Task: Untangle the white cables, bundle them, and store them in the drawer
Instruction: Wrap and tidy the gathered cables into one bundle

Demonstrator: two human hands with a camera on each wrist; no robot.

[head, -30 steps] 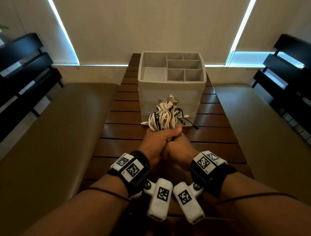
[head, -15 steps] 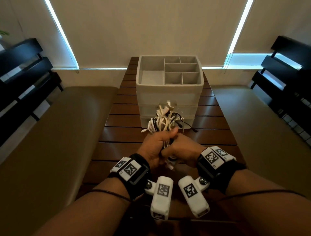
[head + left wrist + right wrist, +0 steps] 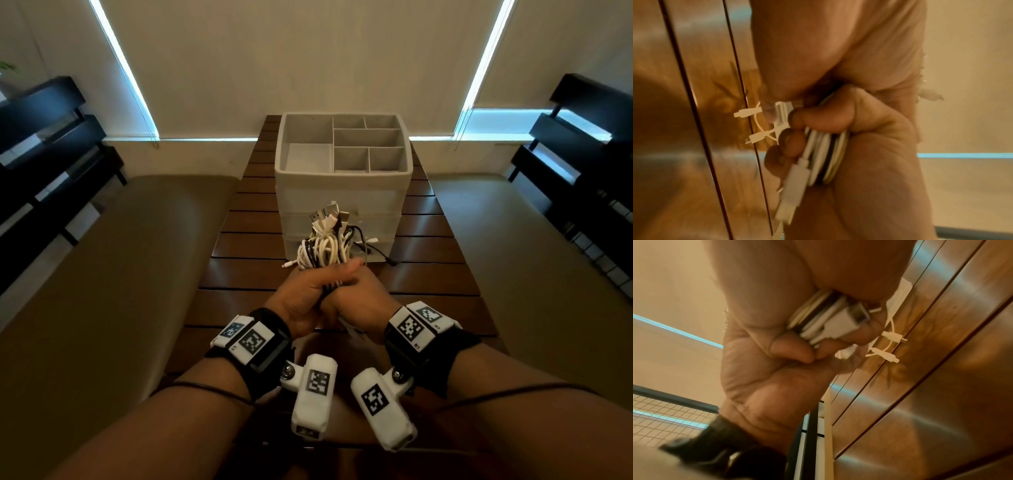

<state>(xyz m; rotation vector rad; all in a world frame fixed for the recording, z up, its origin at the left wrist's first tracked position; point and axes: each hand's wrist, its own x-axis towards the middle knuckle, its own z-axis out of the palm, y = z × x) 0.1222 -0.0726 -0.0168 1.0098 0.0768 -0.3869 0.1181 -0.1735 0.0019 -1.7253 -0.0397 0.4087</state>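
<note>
A bundle of looped white cables with a few black strands stands upright above my two hands over the wooden table. My left hand grips its base with the thumb laid over the top. My right hand clasps the same base from the right, pressed against the left. Up close, fingers curl round the cable strands, a white USB plug sticks out below, and two small connectors dangle. Just behind the bundle is the white drawer unit, its drawers closed.
The unit's top is an open tray with several empty compartments. A thin black cable end trails on the table by the unit's base. Cushioned benches flank the table on both sides, with dark shelving against the side walls.
Both hands keep their grip on the bundle. They have drifted slightly toward me, and the right hand has shifted a little lower on the bundle's base.
</note>
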